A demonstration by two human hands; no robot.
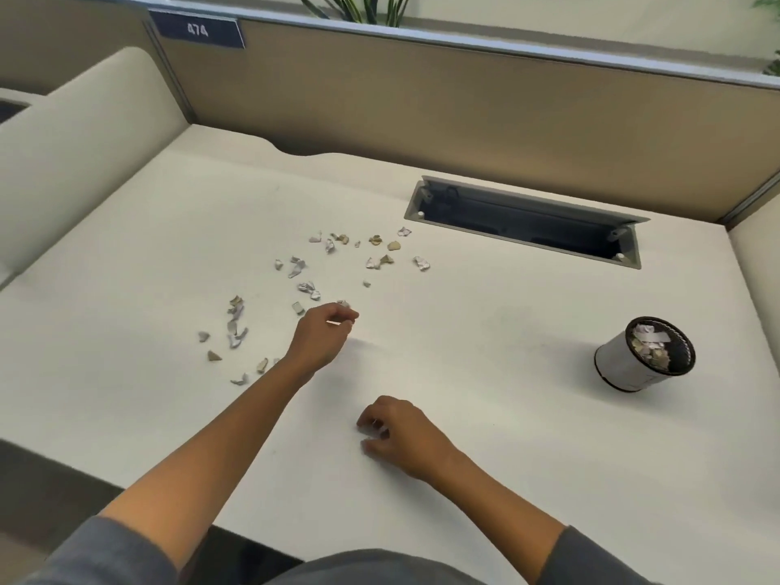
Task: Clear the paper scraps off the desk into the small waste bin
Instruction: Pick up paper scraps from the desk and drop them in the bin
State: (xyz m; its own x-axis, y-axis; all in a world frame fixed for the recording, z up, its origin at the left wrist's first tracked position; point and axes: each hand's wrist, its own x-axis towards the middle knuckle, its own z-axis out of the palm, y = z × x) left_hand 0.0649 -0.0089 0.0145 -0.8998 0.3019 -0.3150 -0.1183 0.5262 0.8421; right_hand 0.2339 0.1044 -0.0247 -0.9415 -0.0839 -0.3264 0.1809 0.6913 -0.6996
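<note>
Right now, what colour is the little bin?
White outside, with a black rim and black lining. The head view shows the bin best.

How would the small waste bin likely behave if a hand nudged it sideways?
The small waste bin looks light, holding only paper scraps, so it would probably slide easily. Tall for its base, it might tip. Being cylindrical, it could then roll.

One number is seen: "474", set in white figures on a dark blue plate (pixel 197 30) that is fixed to the top edge of the tan partition panel (pixel 422 103) behind the worktop, at the upper left of the view. The figures are somewhat blurred, so the reading is not fully certain. No other text, brand or label can be read; any print on the paper scraps (pixel 304 263) cannot be made out.
</note>
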